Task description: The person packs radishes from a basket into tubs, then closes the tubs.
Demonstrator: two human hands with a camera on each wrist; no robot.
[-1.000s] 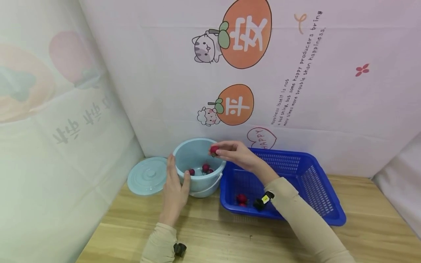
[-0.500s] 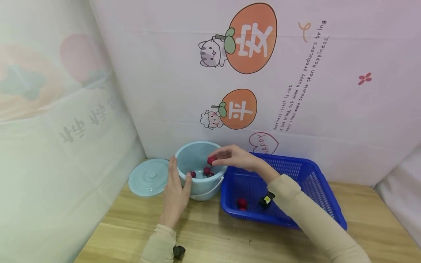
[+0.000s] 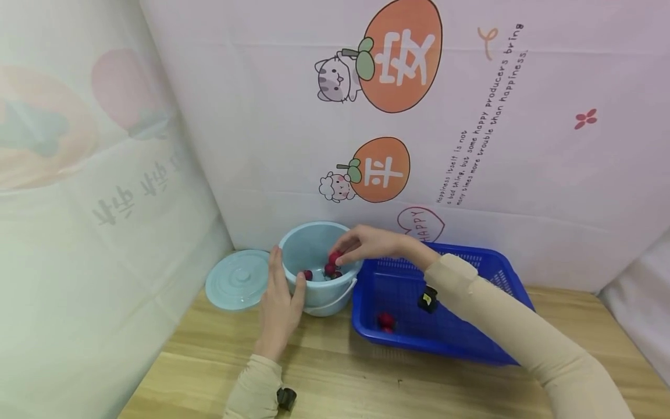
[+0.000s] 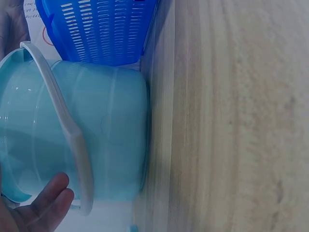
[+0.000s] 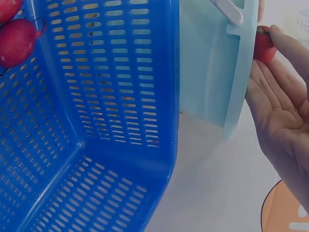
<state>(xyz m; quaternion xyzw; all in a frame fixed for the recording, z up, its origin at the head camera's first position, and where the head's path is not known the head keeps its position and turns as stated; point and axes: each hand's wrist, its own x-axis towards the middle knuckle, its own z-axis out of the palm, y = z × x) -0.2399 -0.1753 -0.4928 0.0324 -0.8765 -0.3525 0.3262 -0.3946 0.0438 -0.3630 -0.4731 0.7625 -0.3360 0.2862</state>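
In the head view my right hand [image 3: 369, 243] pinches a small round red radish [image 3: 334, 258] between thumb and fingertips, inside the mouth of a light blue bucket [image 3: 321, 297]. The right wrist view shows that radish [image 5: 265, 47] with a green top, just past the bucket's rim. Several more radishes [image 3: 307, 275] lie at the bucket's bottom. My left hand [image 3: 280, 308] rests against the bucket's near left side, fingers extended up to the rim and thumb at the front. A white handle [image 4: 72, 130] hangs down across the bucket's outer wall.
A blue slotted basket [image 3: 419, 340] stands right of the bucket, with radishes [image 3: 386, 320] in its near left corner. Left of the bucket, a light blue lid [image 3: 238, 280] lies on the wooden table [image 3: 345, 378]. A printed cloth [image 3: 262, 116] hangs close behind.
My right hand has moved down and slightly left, lowering the radish from above the bucket's rim into its mouth. The left hand stays at the bucket's side.
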